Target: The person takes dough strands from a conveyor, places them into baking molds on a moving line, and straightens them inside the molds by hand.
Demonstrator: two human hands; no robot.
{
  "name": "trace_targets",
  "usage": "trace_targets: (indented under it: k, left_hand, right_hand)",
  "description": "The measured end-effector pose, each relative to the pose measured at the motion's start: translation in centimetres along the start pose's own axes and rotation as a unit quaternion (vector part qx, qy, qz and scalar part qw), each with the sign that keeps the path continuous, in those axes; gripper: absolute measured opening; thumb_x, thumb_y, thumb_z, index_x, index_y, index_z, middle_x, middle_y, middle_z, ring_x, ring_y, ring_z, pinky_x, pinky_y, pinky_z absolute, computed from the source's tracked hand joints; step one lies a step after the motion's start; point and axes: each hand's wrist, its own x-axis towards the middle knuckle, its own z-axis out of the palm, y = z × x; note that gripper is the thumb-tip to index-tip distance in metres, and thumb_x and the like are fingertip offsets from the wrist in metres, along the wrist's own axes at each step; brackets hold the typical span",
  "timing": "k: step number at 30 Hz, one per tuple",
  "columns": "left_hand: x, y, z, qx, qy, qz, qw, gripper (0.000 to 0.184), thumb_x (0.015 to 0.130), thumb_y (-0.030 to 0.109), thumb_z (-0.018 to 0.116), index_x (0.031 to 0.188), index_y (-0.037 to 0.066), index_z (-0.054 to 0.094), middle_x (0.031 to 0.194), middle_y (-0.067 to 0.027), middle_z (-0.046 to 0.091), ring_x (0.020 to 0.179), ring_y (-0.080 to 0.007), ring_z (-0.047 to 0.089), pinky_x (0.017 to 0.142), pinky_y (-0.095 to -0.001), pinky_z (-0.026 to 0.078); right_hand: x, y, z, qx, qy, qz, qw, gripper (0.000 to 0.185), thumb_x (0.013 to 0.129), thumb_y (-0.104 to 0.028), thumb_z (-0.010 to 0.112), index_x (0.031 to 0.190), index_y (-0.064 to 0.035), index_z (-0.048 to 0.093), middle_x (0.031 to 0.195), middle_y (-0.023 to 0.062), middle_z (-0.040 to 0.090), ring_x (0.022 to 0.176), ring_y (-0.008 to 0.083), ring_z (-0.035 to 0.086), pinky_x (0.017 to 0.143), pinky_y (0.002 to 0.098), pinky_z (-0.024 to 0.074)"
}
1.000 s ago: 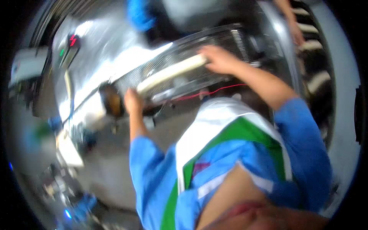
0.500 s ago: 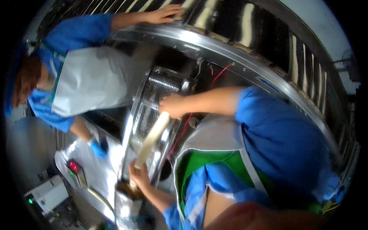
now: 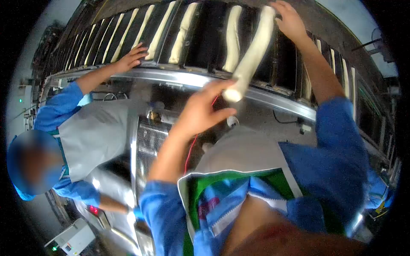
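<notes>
A long, pale dough roll [image 3: 255, 49] slants above the dark moulds, its lower end toward me. My left hand [image 3: 203, 111] has that lower end between thumb and fingers. At the far end, the fingers and thumb of my right hand [image 3: 291, 21] close on the tip. Directly below lies a dark mould [image 3: 284, 70] with no roll visible in the part I can see. Just left of the held piece, another dough roll [image 3: 232, 40] rests in its own mould.
A curved metal rail [image 3: 183, 78] borders the row of moulds. At the left stands a co-worker in a grey apron [image 3: 100, 132], one hand [image 3: 130, 59] by a mould. A perforated metal tray [image 3: 149, 145] sits lower, near a red wire [image 3: 191, 154].
Both my hands have carried the dough roll up from above the perforated tray to over the moulds. The co-worker's hand at the moulds has shifted left and down in view.
</notes>
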Motion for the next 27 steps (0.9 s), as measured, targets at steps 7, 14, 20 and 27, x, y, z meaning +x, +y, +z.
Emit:
trace_targets:
  k: [7, 14, 20, 27]
  left_hand:
    - [-3.9, -7.5, 3.4, 0.072, -0.028, -0.164, 0.983, 0.05, 0.069, 0.015, 0.073, 0.116, 0.009, 0.056, 0.122, -0.0169, 0.052, 0.113, -0.0328, 0.05, 0.094, -0.0368, 0.041]
    - [-20.4, -11.8, 4.2, -0.024, 0.215, -0.433, 0.875, 0.037, 0.074, 0.019, 0.073, 0.105, 0.006, 0.057, 0.108, -0.0132, 0.062, 0.099, -0.0255, 0.06, 0.084, -0.0346, 0.046]
    - [-28.3, -5.5, 3.9, 0.114, 0.25, -0.597, 0.754, 0.041, 0.079, 0.026, 0.066, 0.112, 0.004, 0.059, 0.109, -0.0175, 0.06, 0.102, -0.03, 0.057, 0.087, -0.0373, 0.044]
    - [-42.7, -3.6, 5.9, 0.186, 0.39, -0.64, 0.635, 0.032, 0.074, 0.018, 0.067, 0.104, 0.01, 0.061, 0.109, -0.0142, 0.056, 0.102, -0.0335, 0.054, 0.085, -0.0411, 0.045]
  right_hand:
    - [-7.4, -4.9, 3.8, 0.193, -0.327, 0.199, 0.903, 0.056, 0.079, -0.022, 0.063, 0.129, -0.006, 0.042, 0.129, 0.0213, 0.042, 0.116, 0.0366, 0.045, 0.099, 0.0387, 0.0367]
    - [-8.1, -9.6, 6.3, 0.056, -0.35, 0.187, 0.916, 0.046, 0.072, -0.003, 0.059, 0.117, 0.0004, 0.049, 0.137, 0.0245, 0.029, 0.113, 0.0384, 0.047, 0.095, 0.0406, 0.0411]
    - [-8.9, -10.6, 8.6, 0.105, -0.341, 0.043, 0.933, 0.049, 0.08, -0.021, 0.064, 0.124, -0.0041, 0.048, 0.133, 0.0194, 0.041, 0.127, 0.0316, 0.035, 0.105, 0.0395, 0.0288]
    - [-8.3, -23.1, 4.3, 0.269, -0.3, -0.098, 0.91, 0.041, 0.083, -0.018, 0.061, 0.121, -0.0062, 0.051, 0.136, 0.0194, 0.037, 0.126, 0.0342, 0.035, 0.103, 0.0395, 0.0301]
